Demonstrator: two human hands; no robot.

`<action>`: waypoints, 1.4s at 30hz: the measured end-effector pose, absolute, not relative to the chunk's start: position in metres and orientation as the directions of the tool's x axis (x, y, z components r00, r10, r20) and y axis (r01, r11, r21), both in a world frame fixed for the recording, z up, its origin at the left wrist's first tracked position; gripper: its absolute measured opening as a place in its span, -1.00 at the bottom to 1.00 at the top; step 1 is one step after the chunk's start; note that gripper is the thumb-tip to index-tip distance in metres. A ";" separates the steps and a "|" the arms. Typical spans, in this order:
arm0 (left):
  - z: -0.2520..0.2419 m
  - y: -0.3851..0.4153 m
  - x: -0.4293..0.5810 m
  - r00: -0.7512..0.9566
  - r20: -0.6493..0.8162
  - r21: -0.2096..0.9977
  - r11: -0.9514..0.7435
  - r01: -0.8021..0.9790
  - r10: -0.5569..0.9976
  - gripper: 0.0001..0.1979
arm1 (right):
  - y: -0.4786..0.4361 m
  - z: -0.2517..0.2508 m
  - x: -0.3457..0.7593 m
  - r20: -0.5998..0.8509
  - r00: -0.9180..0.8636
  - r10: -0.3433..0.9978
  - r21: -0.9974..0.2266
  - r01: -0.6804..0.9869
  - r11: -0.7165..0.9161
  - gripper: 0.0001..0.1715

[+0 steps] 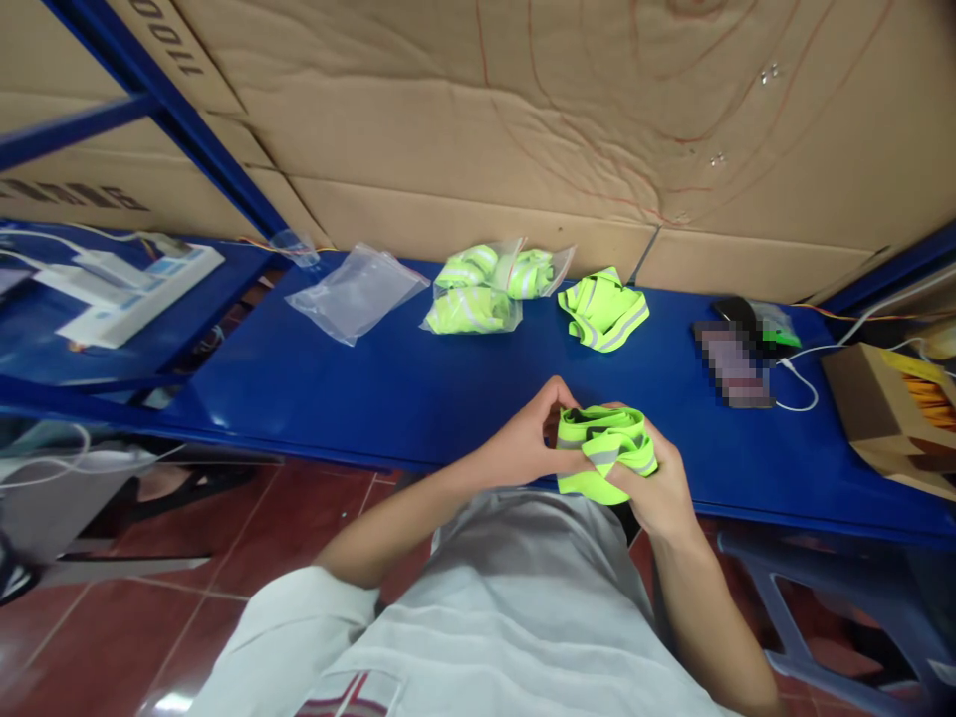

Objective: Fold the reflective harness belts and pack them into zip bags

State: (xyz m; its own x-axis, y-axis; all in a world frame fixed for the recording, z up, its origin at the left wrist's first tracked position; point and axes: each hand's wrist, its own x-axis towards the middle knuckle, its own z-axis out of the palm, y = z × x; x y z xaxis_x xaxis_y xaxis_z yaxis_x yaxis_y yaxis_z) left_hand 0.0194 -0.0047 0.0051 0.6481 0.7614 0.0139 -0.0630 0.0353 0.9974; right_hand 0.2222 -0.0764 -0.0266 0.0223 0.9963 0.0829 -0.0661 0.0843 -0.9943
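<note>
Between both hands, near the table's front edge, is a bundled neon-yellow reflective strap with grey stripes. My left hand grips its left side, thumb across the front and fingers behind. Around the right side is my right hand, its thumb pressed on the folds. Farther back on the blue table lies another loose reflective strap, folded in a heap. To its left, several similar straps sit in clear plastic bags. Flat clear bags with nothing visible inside lie farther left.
A phone with a white cable and an open cardboard box stand at the right. On the left is a white power strip with plugged chargers. Large cardboard lines the back; a blue stool stands below right.
</note>
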 end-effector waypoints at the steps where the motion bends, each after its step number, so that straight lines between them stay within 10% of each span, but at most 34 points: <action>1: 0.010 -0.002 0.012 0.713 0.003 0.998 0.040 -0.044 0.701 -0.38 | -0.077 -0.028 0.221 0.067 0.018 0.998 -0.994 -0.086 0.068 -0.30; 4: 0.031 0.018 -0.023 0.851 -0.022 1.000 -0.004 0.028 0.524 -0.33 | -0.078 -0.032 0.221 -0.007 0.061 0.998 -0.991 -0.131 0.001 -0.29; 6: 0.044 0.044 -0.055 0.682 0.025 0.941 -0.247 0.230 0.731 -0.33 | -0.077 -0.034 0.224 -0.033 0.143 0.989 -0.991 -0.131 -0.014 -0.27; 9: 0.052 0.098 -0.109 0.216 0.282 0.532 -0.340 0.776 0.935 -0.34 | -0.073 -0.034 0.225 -0.019 0.221 0.975 -0.998 -0.064 -0.005 -0.27; 13: 0.043 0.164 -0.165 0.020 0.270 0.243 -0.088 0.966 0.963 0.11 | -0.067 -0.031 0.212 0.009 0.200 0.980 -0.995 0.102 -0.012 -0.29; 16: 0.030 0.185 -0.186 -0.024 0.141 0.219 -0.008 0.976 0.990 0.33 | -0.066 -0.030 0.204 0.028 0.177 0.984 -0.989 0.151 0.001 -0.29; 21: 0.021 0.175 -0.200 0.005 0.169 0.186 -0.037 0.982 0.986 0.13 | -0.066 -0.031 0.205 -0.003 0.170 0.985 -0.992 0.125 -0.024 -0.25; 34: 0.029 0.015 -0.114 0.637 0.426 0.241 -0.759 0.605 0.643 -0.41 | -0.080 -0.035 0.212 0.177 0.456 0.872 -0.979 -0.009 0.203 -0.23; 42: -0.006 -0.026 -0.042 0.680 0.511 0.135 -0.831 0.540 0.525 -0.33 | -0.087 -0.007 0.200 0.193 0.371 0.908 -0.981 0.104 0.166 -0.28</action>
